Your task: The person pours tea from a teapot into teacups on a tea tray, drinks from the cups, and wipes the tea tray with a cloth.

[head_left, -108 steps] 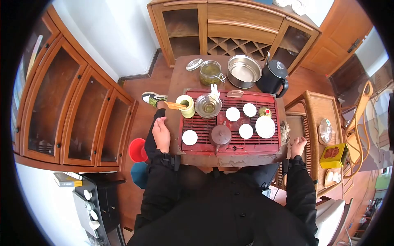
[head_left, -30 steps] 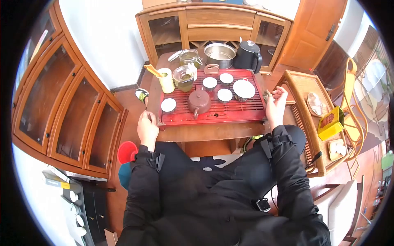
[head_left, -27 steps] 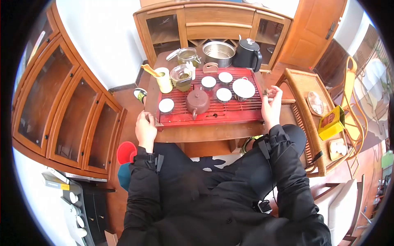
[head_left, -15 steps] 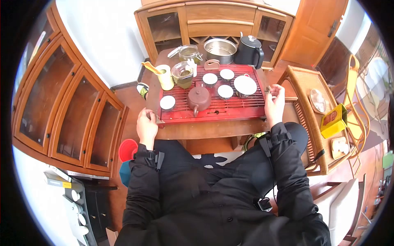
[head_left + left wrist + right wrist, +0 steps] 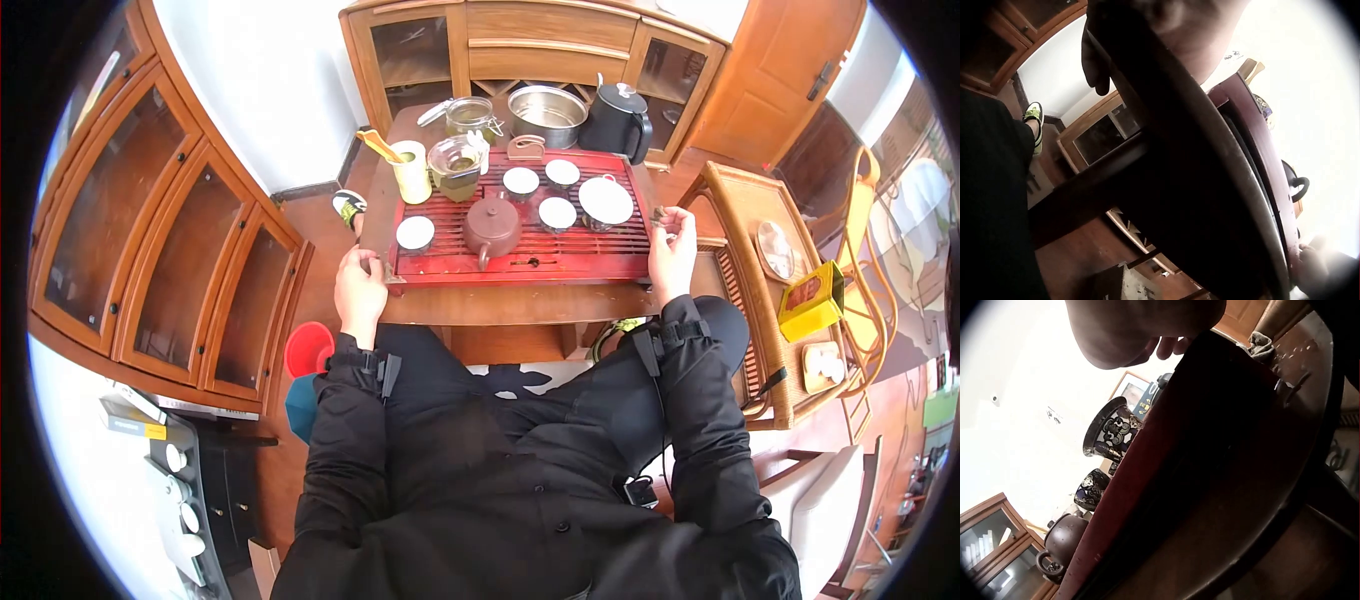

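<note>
A red slatted tray (image 5: pixel 590 268) lies on the brown table (image 5: pixel 470 308). On it are a brown teapot (image 5: pixel 491 228), several white-topped cups (image 5: pixel 415 233), a larger lidded cup (image 5: pixel 605 203) and a glass pitcher (image 5: pixel 455 182). My left hand (image 5: pixel 360 292) is at the table's left front corner, fingers loosely bent, with nothing visible in it. My right hand (image 5: pixel 672 258) is by the tray's right edge, fingers loosely bent near a small cloth (image 5: pixel 1261 347). In the right wrist view, a dark patterned cup (image 5: pixel 1113 431) stands beyond the tray's red side. Exact finger contacts are unclear.
Behind the tray stand a glass jar (image 5: pixel 468 117), a metal pot (image 5: pixel 547 117) and a black kettle (image 5: pixel 616 122). A green holder (image 5: pixel 411 178) carries wooden tools. A red bucket (image 5: pixel 309 350) is at left; a wicker stand (image 5: pixel 745 215) with a yellow tin (image 5: pixel 811 302) is at right.
Since the oldest frame, both hands have come to the table's near corners, the right moving inward to the tray's edge. Over the last second they stay nearly still while the head view shifts slightly.
</note>
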The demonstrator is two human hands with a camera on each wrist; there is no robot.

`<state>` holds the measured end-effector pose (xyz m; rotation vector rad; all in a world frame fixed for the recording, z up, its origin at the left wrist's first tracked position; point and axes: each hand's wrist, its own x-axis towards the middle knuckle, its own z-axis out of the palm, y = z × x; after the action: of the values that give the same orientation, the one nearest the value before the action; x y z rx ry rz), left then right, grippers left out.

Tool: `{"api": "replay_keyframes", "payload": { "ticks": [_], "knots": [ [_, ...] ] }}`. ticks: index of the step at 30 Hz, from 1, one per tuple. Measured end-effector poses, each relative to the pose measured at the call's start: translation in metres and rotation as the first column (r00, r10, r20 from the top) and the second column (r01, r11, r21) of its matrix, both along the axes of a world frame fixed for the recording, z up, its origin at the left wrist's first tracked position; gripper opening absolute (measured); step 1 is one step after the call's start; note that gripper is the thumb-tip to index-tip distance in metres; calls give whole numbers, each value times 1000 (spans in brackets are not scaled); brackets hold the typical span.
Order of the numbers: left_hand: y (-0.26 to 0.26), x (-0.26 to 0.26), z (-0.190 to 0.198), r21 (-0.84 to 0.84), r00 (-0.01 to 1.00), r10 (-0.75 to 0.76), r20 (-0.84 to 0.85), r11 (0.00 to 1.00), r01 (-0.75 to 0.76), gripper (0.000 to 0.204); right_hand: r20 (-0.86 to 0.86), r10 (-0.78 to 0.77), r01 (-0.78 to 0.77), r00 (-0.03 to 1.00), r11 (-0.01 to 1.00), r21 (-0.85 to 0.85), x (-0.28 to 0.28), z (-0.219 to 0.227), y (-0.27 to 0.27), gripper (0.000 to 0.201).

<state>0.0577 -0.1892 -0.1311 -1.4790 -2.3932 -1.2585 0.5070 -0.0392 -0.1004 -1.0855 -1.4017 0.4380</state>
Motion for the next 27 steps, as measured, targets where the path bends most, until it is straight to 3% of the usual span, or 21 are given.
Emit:
{"api": "replay_keyframes", "payload": {
  "ticks": [27],
  "knots": [
    [0,-1,-1,-10,1000,-10,21,1000,10,22,-7,1,-1,1000,1000,-28,1,-3,3,28]
  ]
}}
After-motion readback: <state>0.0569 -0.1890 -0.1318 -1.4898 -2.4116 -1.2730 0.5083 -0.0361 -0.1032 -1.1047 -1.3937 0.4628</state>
